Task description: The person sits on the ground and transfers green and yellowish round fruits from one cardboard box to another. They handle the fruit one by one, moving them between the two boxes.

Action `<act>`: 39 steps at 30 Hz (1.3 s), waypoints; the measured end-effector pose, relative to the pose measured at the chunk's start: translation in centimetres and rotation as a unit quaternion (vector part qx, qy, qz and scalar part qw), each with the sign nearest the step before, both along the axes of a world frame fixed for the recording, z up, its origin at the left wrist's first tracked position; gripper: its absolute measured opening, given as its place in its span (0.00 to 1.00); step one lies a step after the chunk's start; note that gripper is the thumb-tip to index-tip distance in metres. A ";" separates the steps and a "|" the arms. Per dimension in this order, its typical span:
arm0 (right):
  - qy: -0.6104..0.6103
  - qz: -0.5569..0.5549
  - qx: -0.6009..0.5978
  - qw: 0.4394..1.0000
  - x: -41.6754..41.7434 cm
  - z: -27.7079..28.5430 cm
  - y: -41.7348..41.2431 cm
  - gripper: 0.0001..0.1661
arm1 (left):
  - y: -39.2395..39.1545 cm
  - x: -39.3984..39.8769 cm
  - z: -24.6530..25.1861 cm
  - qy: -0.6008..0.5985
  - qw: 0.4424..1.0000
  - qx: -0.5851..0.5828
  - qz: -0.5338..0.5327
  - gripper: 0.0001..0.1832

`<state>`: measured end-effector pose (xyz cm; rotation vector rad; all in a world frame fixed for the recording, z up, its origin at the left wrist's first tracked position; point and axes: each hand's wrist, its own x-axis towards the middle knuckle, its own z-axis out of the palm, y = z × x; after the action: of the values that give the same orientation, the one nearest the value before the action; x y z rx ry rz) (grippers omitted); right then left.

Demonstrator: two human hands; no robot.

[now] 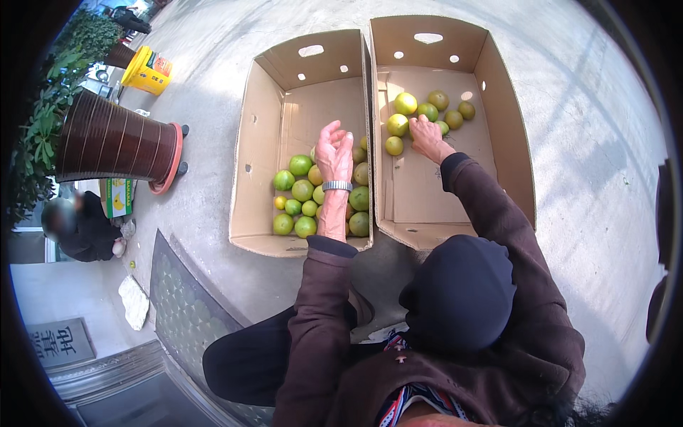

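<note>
Two open cardboard boxes stand side by side on the ground before me. Over the left cardboard box (259,243) is my left hand (334,152), its fingers apart and slightly curled, with no fruit seen in it. Green and yellowish round citrus fruits (302,190) lie below and around that wrist, in the near half of the box. My right hand (426,137) reaches into the right cardboard box (512,155), fingers bent down at a group of fruits. Beside its fingertips is a yellow-green fruit (397,125); whether the fingers hold one is hidden.
At the left stand a large brown plant pot (114,141) on a red wheeled base and a yellow bucket (147,70). Another person (85,229) is low down near a banana carton (118,197). A dark mat (187,288) lies beside my knee.
</note>
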<state>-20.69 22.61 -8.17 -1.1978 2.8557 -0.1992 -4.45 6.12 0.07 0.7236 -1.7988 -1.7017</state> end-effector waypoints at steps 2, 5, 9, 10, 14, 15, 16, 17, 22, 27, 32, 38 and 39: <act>0.013 0.002 -0.002 1.000 -0.4 -0.4 -0.2 0.14 | -0.5 0.0 -0.6 0.010 1.000 -0.016 0.003 0.24; -0.017 0.001 -0.015 1.000 -0.5 -0.3 0.6 0.18 | 0.3 -0.1 -0.4 0.013 1.000 -0.007 -0.001 0.23; -0.125 -0.078 -0.129 0.981 -0.7 3.6 1.9 0.30 | 1.1 -0.4 1.8 0.041 0.995 0.084 -0.024 0.17; -0.166 -0.097 -0.181 0.965 0.3 6.4 1.6 0.32 | 1.0 0.0 2.1 0.041 0.993 0.105 -0.030 0.16; -0.279 -0.056 -0.473 0.834 4.3 13.2 1.3 0.37 | 1.2 0.2 3.4 0.063 0.968 0.212 -0.118 0.15; -0.318 -0.022 -0.529 0.787 5.9 15.1 0.8 0.35 | 0.8 0.5 3.3 0.078 0.960 0.214 -0.162 0.22; -0.279 -0.003 -0.509 0.814 6.8 16.4 0.7 0.35 | 1.5 0.4 3.9 0.131 0.937 0.251 -0.204 0.25; -0.244 0.020 -0.489 0.837 7.7 17.2 0.3 0.34 | 2.1 0.5 5.0 0.181 0.910 0.283 -0.242 0.29; -0.149 0.027 -0.373 0.916 9.8 16.3 -1.6 0.35 | 2.1 0.6 5.7 0.244 0.873 0.331 -0.263 0.32; -0.052 0.094 -0.421 0.901 8.1 15.6 0.4 0.29 | -1.1 0.7 3.4 0.291 0.870 0.365 -0.158 0.28; -0.136 -0.027 -0.405 0.904 5.0 13.6 6.3 0.18 | -6.5 -0.2 1.0 0.202 0.935 0.283 -0.061 0.30; -0.256 -0.055 -0.339 0.904 6.0 13.2 7.4 0.16 | -9.0 -3.7 -3.5 -0.255 0.933 -0.254 -0.011 0.35; -0.251 -0.048 -0.332 0.908 6.0 13.1 7.4 0.16 | -8.7 -4.4 -4.2 -0.270 0.917 -0.291 -0.033 0.35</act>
<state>-14.74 30.01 4.95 -0.8695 2.4234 -1.3504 -8.83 -2.60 -4.13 0.9147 -2.5640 -0.9367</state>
